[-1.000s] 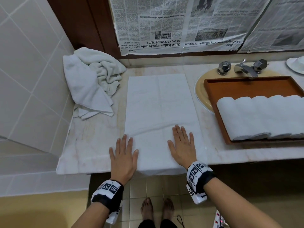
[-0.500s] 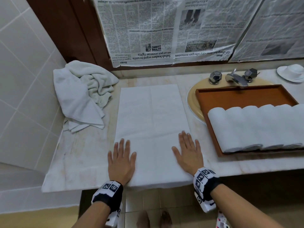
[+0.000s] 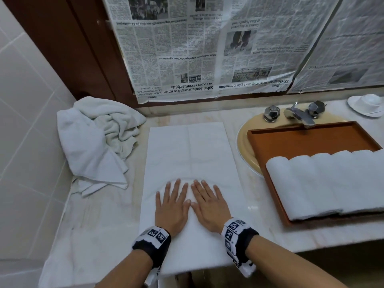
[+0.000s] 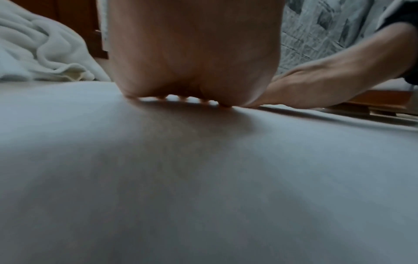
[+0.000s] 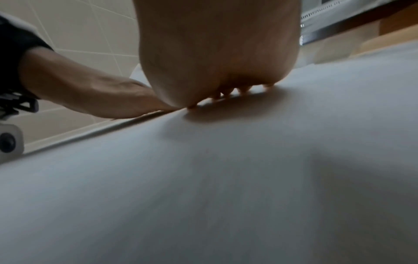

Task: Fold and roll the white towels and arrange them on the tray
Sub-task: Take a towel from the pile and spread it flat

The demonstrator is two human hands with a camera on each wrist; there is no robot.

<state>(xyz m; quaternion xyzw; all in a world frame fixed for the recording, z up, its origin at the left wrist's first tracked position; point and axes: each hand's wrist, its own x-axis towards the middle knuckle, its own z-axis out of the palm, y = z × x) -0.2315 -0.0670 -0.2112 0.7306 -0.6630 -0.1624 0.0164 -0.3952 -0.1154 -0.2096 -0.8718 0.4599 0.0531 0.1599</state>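
Both hands have moved inward since 0.5 s ago, from the side edges to mid-cloth. Left hand [image 3: 171, 206] and right hand [image 3: 208, 205] lie flat, fingers straight, thumbs nearly touching, pressing the flat towel [image 3: 191, 154]. Its near edge overhangs the counter [image 3: 99, 225]. Crumpled towels [image 3: 97, 138] lie left; tray [image 3: 311, 138] right, holding 5 visible rolled towels [image 3: 326, 181].

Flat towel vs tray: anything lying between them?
Head view: only bare marble counter and the sink's rim between the flat towel and the tray.
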